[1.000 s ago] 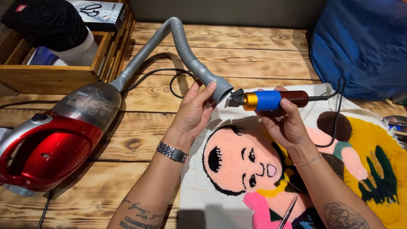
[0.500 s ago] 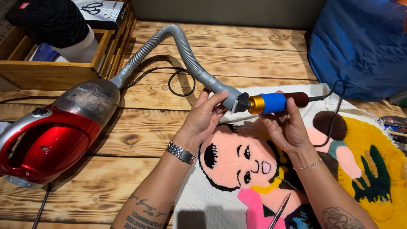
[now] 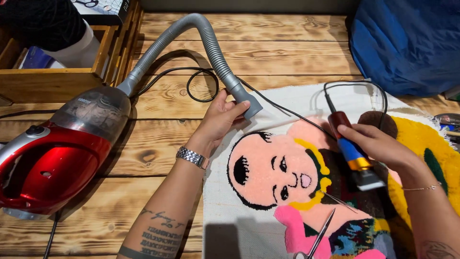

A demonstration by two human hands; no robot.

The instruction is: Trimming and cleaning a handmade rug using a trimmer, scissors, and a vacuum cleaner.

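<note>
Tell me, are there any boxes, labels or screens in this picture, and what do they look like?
Box: top left, on the wooden crate; flat, white and dark, with a scissors picture.
Label: small pale print on the vacuum cleaner, on its clear dust cup.
No screens or signs.

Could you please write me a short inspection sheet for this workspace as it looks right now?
Surface: wooden plank floor, partly under a tufted rug.
Job's things: grey vacuum hose on a red vacuum; corded trimmer over the rug.
Clutter: scissors on the rug; wooden crate; blue bag.
Hands: left hand grips the hose nozzle; right hand grips the trimmer.
Cables: black cord looped on the floor.
Surroundings: nothing seen.
</note>
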